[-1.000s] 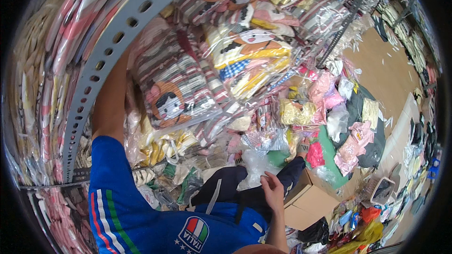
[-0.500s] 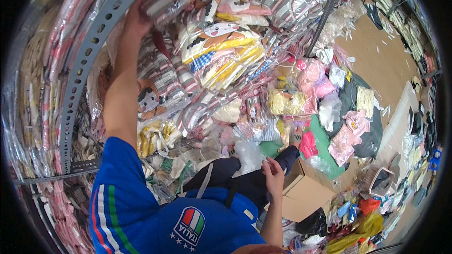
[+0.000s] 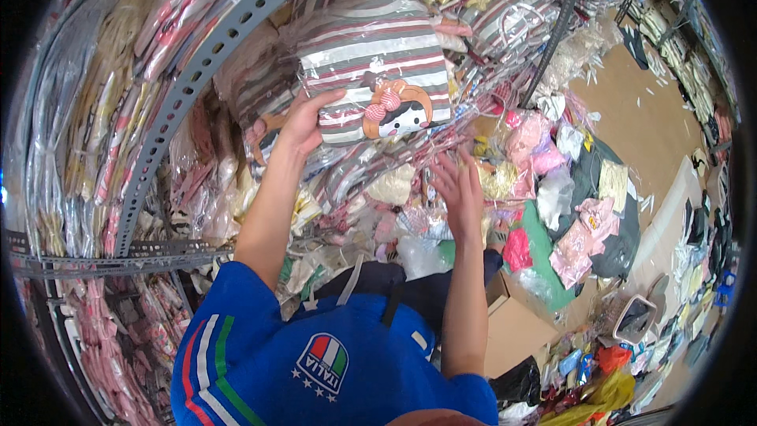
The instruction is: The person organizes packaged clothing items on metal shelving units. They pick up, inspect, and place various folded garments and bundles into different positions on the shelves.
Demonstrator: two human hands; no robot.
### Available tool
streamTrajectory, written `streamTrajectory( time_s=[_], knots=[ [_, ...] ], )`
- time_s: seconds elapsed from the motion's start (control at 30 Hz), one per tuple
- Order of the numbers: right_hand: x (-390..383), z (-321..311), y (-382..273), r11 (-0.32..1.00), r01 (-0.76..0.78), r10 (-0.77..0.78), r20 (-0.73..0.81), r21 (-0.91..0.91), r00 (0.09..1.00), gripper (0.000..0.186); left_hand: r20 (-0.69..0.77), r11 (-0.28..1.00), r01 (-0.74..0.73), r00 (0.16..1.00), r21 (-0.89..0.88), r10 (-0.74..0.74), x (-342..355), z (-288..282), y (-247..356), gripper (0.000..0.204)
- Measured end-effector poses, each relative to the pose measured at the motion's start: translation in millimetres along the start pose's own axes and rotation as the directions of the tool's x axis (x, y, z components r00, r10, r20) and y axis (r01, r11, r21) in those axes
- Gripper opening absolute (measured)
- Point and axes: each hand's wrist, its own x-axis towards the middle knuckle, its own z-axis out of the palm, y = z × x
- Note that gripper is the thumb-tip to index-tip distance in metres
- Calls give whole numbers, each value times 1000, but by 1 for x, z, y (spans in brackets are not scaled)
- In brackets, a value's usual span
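Note:
In my left hand [image 3: 303, 122] is a folded striped garment [image 3: 371, 47] in a clear plastic bag, gripped at its near left corner with the thumb on top. Grey, white and dark red stripes run across it, and a cartoon head with a red bow is printed near its lower edge. My right hand [image 3: 459, 189] is raised just to the right of and below the package. Its fingers are spread and it holds nothing. More bagged striped clothes lie behind and under the package, partly hidden by it.
A grey perforated metal post [image 3: 169, 118] curves up on my left, beside stacked bagged clothes [image 3: 102, 110]. Right of my legs stand an open cardboard box [image 3: 520, 331] and a black plastic bag [image 3: 519, 383]. Loose pink garments [image 3: 583, 237] lie on the floor farther right, near a waste bin [image 3: 635, 320].
My left hand has come back from deep in the shelf and now holds the striped package in front of me. My right hand has risen toward it with its fingers spreading.

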Motion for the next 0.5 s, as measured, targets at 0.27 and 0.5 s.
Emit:
streamTrajectory(
  time_s=[0.27,0.5],
  knots=[
    [56,45,-2,993,-103,108,-117,53,987,73,131,997,-8,991,70,-1,-26,-2,-16,52],
    [57,22,-4,990,137,-138,-72,-10,988,26,286,990,32,956,135,-69,-35,-19,-24,60]
  ],
)
